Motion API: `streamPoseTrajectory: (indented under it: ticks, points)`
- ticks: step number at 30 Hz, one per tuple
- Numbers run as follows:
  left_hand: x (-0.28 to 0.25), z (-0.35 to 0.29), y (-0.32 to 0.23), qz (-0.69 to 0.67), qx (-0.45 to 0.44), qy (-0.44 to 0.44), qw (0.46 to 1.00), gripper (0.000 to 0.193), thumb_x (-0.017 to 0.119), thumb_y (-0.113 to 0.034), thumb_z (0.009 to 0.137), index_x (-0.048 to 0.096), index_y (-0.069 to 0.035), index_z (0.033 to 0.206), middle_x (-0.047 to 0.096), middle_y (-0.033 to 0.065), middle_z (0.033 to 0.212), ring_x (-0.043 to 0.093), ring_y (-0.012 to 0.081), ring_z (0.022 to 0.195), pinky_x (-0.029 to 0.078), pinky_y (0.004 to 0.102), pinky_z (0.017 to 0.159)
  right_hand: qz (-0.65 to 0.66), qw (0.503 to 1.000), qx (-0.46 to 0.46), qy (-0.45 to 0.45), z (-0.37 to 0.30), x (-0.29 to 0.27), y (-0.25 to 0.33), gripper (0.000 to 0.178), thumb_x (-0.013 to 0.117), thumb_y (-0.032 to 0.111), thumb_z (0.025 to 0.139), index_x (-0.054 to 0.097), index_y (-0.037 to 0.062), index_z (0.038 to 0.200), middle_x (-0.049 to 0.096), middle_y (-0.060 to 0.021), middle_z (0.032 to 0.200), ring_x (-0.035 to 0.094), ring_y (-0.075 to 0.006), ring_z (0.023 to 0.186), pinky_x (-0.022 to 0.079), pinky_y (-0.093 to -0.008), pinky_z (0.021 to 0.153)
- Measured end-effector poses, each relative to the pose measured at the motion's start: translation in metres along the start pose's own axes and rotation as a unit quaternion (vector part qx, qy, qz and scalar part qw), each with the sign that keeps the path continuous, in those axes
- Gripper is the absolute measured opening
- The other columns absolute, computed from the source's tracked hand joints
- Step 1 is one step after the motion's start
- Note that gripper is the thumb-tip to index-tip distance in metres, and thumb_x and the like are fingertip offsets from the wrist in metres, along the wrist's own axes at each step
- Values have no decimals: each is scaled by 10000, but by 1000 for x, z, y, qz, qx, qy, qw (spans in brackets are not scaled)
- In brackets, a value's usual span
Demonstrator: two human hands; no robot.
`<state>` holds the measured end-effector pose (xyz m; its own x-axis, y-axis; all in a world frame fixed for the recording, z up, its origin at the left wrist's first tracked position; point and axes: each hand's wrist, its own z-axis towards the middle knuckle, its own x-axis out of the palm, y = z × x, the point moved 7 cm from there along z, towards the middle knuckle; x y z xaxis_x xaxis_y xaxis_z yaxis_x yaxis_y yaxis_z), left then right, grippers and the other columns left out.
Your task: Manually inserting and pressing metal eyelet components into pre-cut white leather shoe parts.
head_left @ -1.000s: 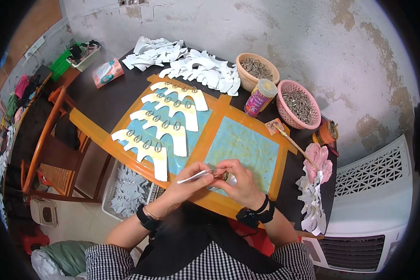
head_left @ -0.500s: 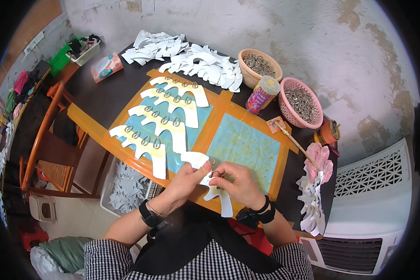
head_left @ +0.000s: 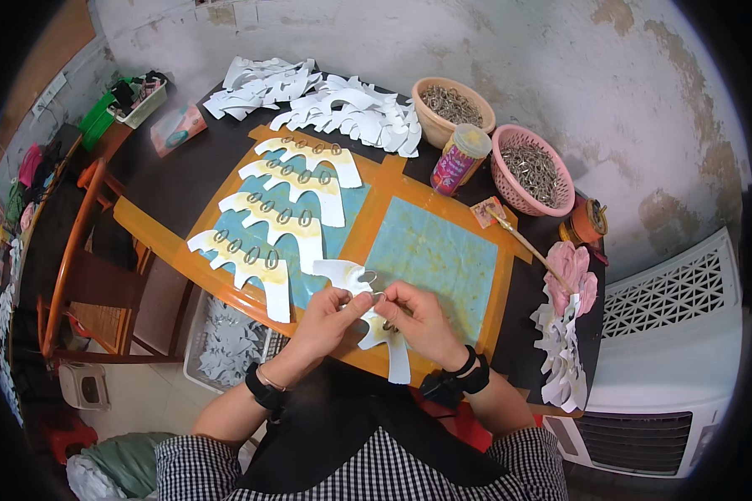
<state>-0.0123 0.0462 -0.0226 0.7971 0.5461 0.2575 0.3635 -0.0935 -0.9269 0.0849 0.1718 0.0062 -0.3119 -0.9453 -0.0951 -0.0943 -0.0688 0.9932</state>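
Observation:
Over the front edge of the board, my left hand [head_left: 326, 321] is closed on a white scalloped cut-out piece [head_left: 398, 361] with yellowish glue along it. My right hand [head_left: 428, 324] pinches a metal ring against the same piece, its fingertips meeting those of my left; fingers partly cover that ring. Another metal ring [head_left: 369, 277] stands up just beyond my left fingertips, and one more shows under my right fingers. To the left, several similar pieces [head_left: 277, 292], each with a row of metal rings, lie on a blue sheet [head_left: 355, 204] edged with orange tape.
White cut-outs [head_left: 351, 113] are heaped at the back. Rings fill a beige bowl [head_left: 426, 119] and a pink basket [head_left: 510, 178], beside a purple can [head_left: 451, 171]. A brush [head_left: 522, 244] and pink cloth [head_left: 570, 271] lie right. A wooden chair [head_left: 88, 267] stands left.
My right hand has moved slightly up and left, bringing its fingertips against those of my left hand. The whole view has shifted a little.

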Motion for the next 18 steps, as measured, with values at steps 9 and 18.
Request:
streamPoseTrajectory:
  ticks: [9,18]
  points:
    - [0,3,5,-30,19,-22,999,348,688,-324,1101,762,15,1081,745,0,940,627,21,805,505,228,686,12,999,2,46,2,10,2,189,789,155,1003,703,-12,1024,698,1,866,619,-43,791,515,-259,710]
    - [1,4,15,-134,-41,19,990,357,635,-399,1118,733,-58,1084,739,-10,968,660,58,857,521,254,767,36,997,49,53,-1,1,-13,212,824,157,968,717,-5,1052,722,11,956,674,-61,869,544,-251,768]
